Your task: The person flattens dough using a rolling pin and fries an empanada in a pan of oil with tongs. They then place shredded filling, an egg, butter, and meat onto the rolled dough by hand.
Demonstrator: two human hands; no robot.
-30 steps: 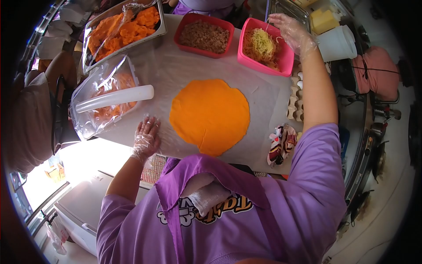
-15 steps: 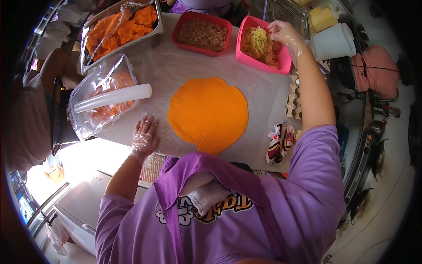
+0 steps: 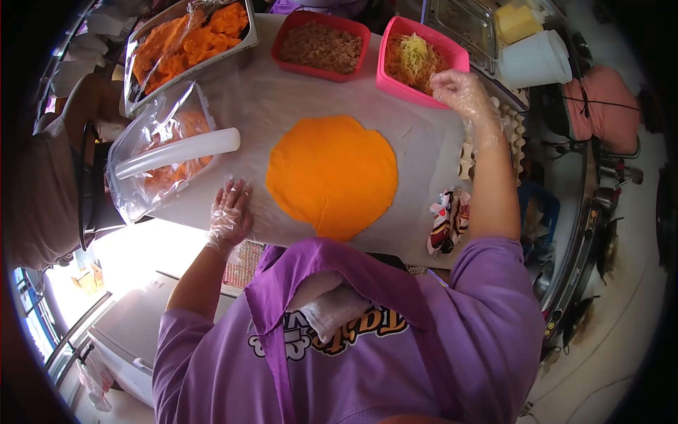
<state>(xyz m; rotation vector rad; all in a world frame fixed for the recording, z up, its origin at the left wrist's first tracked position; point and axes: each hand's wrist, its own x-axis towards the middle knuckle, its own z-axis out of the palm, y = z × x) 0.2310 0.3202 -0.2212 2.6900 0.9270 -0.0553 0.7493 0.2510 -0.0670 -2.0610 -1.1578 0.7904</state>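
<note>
A flat, roundish orange sheet of dough [image 3: 332,177] lies on the table's plastic cover. My left hand [image 3: 231,214], in a clear glove, rests flat with fingers spread at the table's near left edge, left of the dough. Over the near right edge of the pink container [image 3: 455,58] is my gloved right hand [image 3: 459,92], fingers bent together; what they hold, if anything, I cannot make out. The container has shredded filling [image 3: 412,60] with pale yellow shreds on top. Beside it stands a red container [image 3: 321,46] of brown crumbly filling.
A metal tray [image 3: 251,35] of orange mash stands at the back left. Below it, a white rolling pin [image 3: 180,153] lies across a plastic-covered tub. Egg cartons [image 3: 519,138], a white bucket [image 3: 534,62] and a crumpled cloth [image 3: 448,219] are on the right. Another person is partly visible at left.
My right hand has moved from the back right side of the pink container toward me, to its near right edge. My left hand has stayed on the table. The view has shifted slightly.
</note>
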